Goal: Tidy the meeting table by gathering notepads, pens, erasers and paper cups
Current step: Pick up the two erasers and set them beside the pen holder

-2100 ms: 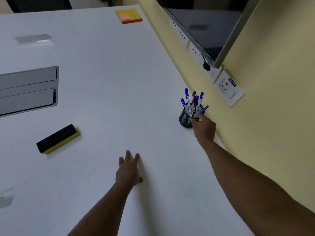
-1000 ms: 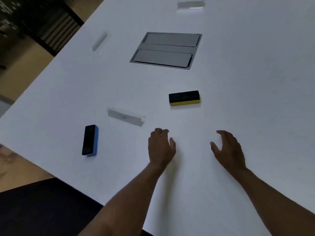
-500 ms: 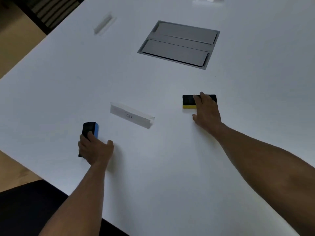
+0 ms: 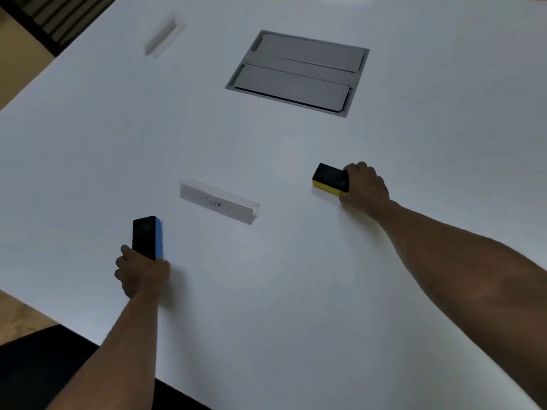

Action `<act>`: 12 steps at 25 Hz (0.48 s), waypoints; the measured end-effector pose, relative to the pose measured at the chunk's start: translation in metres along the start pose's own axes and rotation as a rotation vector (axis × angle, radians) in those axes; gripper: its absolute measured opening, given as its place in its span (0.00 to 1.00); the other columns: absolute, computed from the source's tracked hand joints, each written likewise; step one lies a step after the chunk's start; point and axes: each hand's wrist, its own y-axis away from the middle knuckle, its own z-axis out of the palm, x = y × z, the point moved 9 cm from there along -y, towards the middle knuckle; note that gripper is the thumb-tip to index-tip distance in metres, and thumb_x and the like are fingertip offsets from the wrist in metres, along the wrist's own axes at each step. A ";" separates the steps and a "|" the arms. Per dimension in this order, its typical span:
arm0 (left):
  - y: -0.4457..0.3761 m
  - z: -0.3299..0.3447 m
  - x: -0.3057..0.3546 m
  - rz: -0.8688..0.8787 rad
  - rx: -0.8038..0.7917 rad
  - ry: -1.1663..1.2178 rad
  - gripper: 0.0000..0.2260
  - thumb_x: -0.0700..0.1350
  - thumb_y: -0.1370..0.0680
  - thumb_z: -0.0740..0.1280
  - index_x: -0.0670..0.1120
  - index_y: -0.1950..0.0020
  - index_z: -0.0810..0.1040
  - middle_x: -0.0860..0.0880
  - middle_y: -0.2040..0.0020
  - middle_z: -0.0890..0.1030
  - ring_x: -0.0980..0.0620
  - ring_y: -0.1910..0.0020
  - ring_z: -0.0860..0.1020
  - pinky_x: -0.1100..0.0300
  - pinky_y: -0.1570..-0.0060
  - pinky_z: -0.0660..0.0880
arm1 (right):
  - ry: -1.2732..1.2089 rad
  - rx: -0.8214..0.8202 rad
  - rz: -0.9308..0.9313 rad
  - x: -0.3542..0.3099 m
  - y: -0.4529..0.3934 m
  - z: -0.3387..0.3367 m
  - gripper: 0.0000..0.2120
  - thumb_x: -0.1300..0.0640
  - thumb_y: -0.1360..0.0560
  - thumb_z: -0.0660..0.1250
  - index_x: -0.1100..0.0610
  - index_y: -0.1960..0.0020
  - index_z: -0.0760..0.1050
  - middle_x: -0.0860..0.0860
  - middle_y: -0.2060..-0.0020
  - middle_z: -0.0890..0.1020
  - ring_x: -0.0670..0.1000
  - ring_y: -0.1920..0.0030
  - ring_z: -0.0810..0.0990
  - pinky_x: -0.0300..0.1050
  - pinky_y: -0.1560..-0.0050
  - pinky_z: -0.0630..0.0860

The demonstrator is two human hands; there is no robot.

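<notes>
My left hand (image 4: 141,272) is closed around the near end of a black-and-blue eraser (image 4: 147,236), which points away from me near the table's left front edge. My right hand (image 4: 364,185) grips the right end of a black-and-yellow eraser (image 4: 329,179), tilted with its left end raised a little off the white table (image 4: 296,291). Both erasers show their black felt side up. No pens, notepads or cups are in view.
A clear acrylic name stand (image 4: 219,201) with handwriting lies between my hands. A grey cable hatch (image 4: 299,71) is set into the table further back. Another clear stand (image 4: 162,38) sits far left. The table's edge runs diagonally at the left, with floor beyond.
Since two seconds ago my view swung from the pen cup by the wall to this part of the table. Both hands reached out and closed on the two erasers; the yellow one is now tilted.
</notes>
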 end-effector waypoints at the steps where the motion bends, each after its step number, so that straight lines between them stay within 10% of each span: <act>1: 0.010 -0.004 0.003 -0.002 0.034 0.032 0.32 0.38 0.26 0.69 0.39 0.25 0.58 0.33 0.30 0.65 0.31 0.33 0.65 0.34 0.40 0.70 | -0.067 0.026 0.025 0.006 0.011 -0.002 0.25 0.56 0.34 0.71 0.57 0.38 0.70 0.57 0.44 0.73 0.59 0.43 0.72 0.53 0.46 0.72; 6: 0.092 -0.004 0.044 0.247 0.180 0.142 0.33 0.40 0.26 0.71 0.40 0.24 0.59 0.34 0.32 0.68 0.31 0.35 0.67 0.37 0.38 0.70 | -0.286 0.204 0.100 0.039 0.079 -0.013 0.24 0.56 0.33 0.71 0.56 0.38 0.71 0.54 0.44 0.74 0.57 0.44 0.72 0.52 0.50 0.74; 12: 0.224 0.048 0.132 0.714 -0.014 0.096 0.34 0.42 0.28 0.74 0.40 0.26 0.63 0.38 0.38 0.74 0.37 0.40 0.71 0.43 0.41 0.73 | -0.343 0.366 0.287 0.128 0.179 -0.014 0.25 0.53 0.33 0.75 0.58 0.39 0.72 0.55 0.46 0.75 0.57 0.46 0.74 0.51 0.53 0.75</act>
